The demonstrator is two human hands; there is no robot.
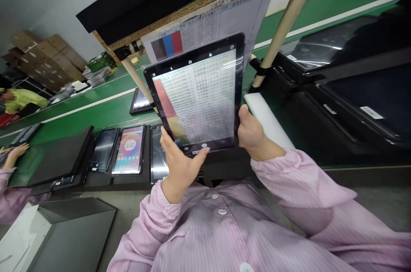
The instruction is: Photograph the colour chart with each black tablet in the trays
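A black-framed tablet [205,96] is held up in front of me, tilted, its screen showing a camera view of a printed sheet. My left hand [181,162] grips its lower left corner, with the thumb at the bottom edge near the shutter button. On the right edge my right hand [252,130] is closed round the frame, the thumb in front and the other fingers hidden behind. Behind the tablet hangs a printed chart [224,17] with colour blocks, partly covered by it.
Below left lie a lit tablet [129,150] reading 2:32 and a dark tablet [104,150]. Black trays with tablets [353,105] are at right, beside a white foam strip [269,120]. Tan posts [289,19] hold up the shelf. A co-worker's hand [17,152] is at far left.
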